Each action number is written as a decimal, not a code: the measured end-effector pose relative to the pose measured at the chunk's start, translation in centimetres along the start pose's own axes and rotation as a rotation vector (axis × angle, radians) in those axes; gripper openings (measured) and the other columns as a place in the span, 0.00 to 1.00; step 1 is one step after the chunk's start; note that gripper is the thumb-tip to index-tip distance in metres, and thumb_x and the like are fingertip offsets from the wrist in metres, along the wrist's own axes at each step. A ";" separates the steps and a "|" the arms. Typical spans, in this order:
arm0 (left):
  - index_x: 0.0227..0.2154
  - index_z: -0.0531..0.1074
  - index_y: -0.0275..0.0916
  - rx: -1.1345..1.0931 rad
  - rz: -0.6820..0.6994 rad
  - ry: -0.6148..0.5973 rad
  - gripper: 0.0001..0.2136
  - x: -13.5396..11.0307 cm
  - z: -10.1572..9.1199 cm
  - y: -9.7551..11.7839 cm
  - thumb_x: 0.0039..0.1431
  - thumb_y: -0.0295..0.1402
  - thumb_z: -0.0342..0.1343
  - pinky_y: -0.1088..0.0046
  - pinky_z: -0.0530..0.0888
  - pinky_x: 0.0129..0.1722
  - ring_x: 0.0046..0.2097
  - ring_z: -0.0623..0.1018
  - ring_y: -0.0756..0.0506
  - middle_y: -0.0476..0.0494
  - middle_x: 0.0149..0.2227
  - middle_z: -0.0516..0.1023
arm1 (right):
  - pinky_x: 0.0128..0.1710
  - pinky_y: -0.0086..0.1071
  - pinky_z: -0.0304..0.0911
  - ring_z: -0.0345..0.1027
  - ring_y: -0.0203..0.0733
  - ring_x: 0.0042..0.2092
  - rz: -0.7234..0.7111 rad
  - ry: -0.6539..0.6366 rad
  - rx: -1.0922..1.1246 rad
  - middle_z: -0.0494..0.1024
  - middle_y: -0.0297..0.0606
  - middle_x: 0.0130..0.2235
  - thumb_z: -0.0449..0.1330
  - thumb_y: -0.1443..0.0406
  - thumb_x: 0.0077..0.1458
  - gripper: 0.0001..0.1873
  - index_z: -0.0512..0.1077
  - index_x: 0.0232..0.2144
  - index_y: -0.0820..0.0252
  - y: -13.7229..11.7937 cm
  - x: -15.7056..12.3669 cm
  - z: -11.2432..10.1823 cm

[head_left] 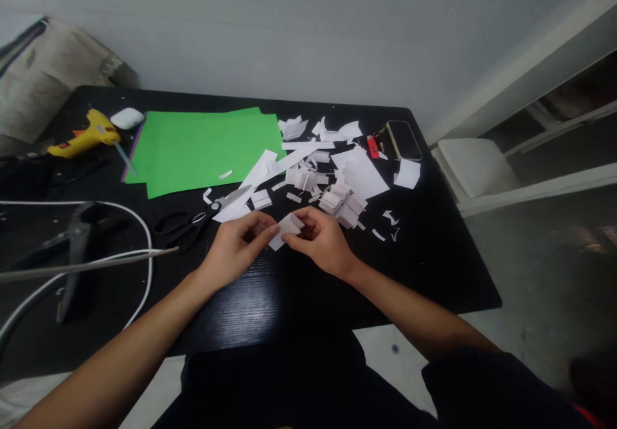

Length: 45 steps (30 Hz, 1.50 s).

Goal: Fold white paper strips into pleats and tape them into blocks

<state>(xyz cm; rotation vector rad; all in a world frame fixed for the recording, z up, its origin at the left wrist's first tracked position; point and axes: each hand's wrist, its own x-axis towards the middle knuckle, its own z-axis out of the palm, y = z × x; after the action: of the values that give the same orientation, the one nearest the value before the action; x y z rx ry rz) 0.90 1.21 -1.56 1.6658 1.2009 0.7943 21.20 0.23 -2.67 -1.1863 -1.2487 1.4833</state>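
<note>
Between my two hands, above the front middle of the black table, is a small folded piece of white paper (288,228). My left hand (241,241) pinches its left edge between thumb and fingers. On the other side, my right hand (322,239) grips its right end, thumb in front and fingers behind. Just beyond my right hand lies a heap of folded white paper pieces (343,201). A pair of black-handled scissors (195,218) rests left of my left hand, its blades pointing toward the paper scraps.
Green sheets (207,149) lie at the back left, near a yellow glue gun (89,135) and a white case (127,118). A red lighter (373,147) and a phone (403,140) are at the back right. White cables (149,255) loop across the left side.
</note>
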 end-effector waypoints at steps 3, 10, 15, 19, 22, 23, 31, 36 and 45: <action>0.36 0.76 0.38 -0.107 -0.050 0.009 0.12 0.1 0.0 0.1 0.64 0.43 0.61 0.75 0.73 0.29 0.27 0.78 0.49 0.50 0.26 0.78 | 0.44 0.36 0.74 0.78 0.41 0.39 -0.006 0.052 0.069 0.83 0.35 0.38 0.75 0.61 0.46 0.21 0.73 0.41 0.56 -0.1 0.2 0.0; 0.35 0.77 0.37 -0.244 -0.072 0.023 0.09 0.3 0.3 0.5 0.63 0.39 0.62 0.75 0.76 0.29 0.27 0.79 0.50 0.49 0.26 0.78 | 0.47 0.40 0.77 0.80 0.43 0.41 0.068 0.063 0.135 0.83 0.37 0.38 0.77 0.58 0.44 0.23 0.75 0.40 0.57 -0.4 0.3 0.0; 0.35 0.77 0.37 -0.253 -0.070 0.042 0.09 0.2 0.3 0.5 0.63 0.38 0.62 0.75 0.76 0.30 0.27 0.79 0.50 0.49 0.26 0.78 | 0.38 0.36 0.77 0.76 0.39 0.33 0.121 -0.068 0.143 0.81 0.35 0.32 0.73 0.52 0.50 0.17 0.79 0.33 0.60 -0.8 0.4 0.0; 0.35 0.76 0.37 -0.245 -0.068 0.034 0.09 0.2 0.2 0.6 0.63 0.39 0.62 0.74 0.76 0.30 0.27 0.79 0.49 0.49 0.26 0.79 | 0.37 0.35 0.75 0.75 0.38 0.31 0.052 -0.046 0.059 0.80 0.34 0.29 0.72 0.51 0.51 0.17 0.79 0.31 0.59 -1.1 0.3 -0.1; 0.35 0.76 0.37 -0.237 -0.055 0.030 0.10 0.2 0.2 0.8 0.64 0.40 0.61 0.74 0.76 0.30 0.27 0.79 0.49 0.49 0.25 0.78 | 0.37 0.35 0.74 0.75 0.39 0.31 0.006 -0.040 0.007 0.80 0.34 0.29 0.71 0.50 0.53 0.17 0.79 0.31 0.58 -1.4 0.2 -0.2; 0.35 0.76 0.37 -0.234 -0.050 0.028 0.10 0.2 0.2 0.9 0.64 0.40 0.61 0.75 0.76 0.30 0.27 0.79 0.49 0.49 0.25 0.78 | 0.37 0.35 0.74 0.75 0.39 0.31 -0.001 -0.036 0.001 0.80 0.34 0.29 0.71 0.50 0.53 0.17 0.78 0.30 0.58 -1.4 0.1 -0.1; 0.35 0.75 0.38 -0.178 -0.040 0.035 0.11 0.1 0.3 0.3 0.63 0.41 0.61 0.75 0.74 0.28 0.27 0.78 0.49 0.50 0.25 0.77 | 0.36 0.34 0.73 0.74 0.39 0.31 0.030 -0.020 0.035 0.79 0.34 0.29 0.72 0.49 0.50 0.19 0.77 0.29 0.58 -1.2 0.1 0.1; 0.35 0.75 0.38 -0.175 -0.045 0.017 0.11 0.2 0.2 0.4 0.63 0.42 0.61 0.75 0.73 0.29 0.26 0.77 0.49 0.50 0.24 0.77 | 0.36 0.35 0.74 0.74 0.39 0.31 0.023 -0.034 0.007 0.79 0.33 0.28 0.71 0.51 0.53 0.17 0.78 0.29 0.58 -1.3 0.1 -0.1; 0.34 0.75 0.38 -0.196 -0.044 0.043 0.10 0.1 0.2 0.2 0.65 0.40 0.60 0.75 0.73 0.29 0.26 0.77 0.49 0.50 0.23 0.77 | 0.34 0.34 0.77 0.77 0.38 0.30 0.119 -0.059 0.188 0.81 0.34 0.30 0.75 0.52 0.47 0.19 0.79 0.32 0.60 -0.9 0.2 0.2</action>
<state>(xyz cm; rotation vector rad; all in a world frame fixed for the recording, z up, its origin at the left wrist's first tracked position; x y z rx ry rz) 1.17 1.27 -1.40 1.4650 1.1466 0.8951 21.03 0.56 -1.80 -1.1141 -1.0654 1.6944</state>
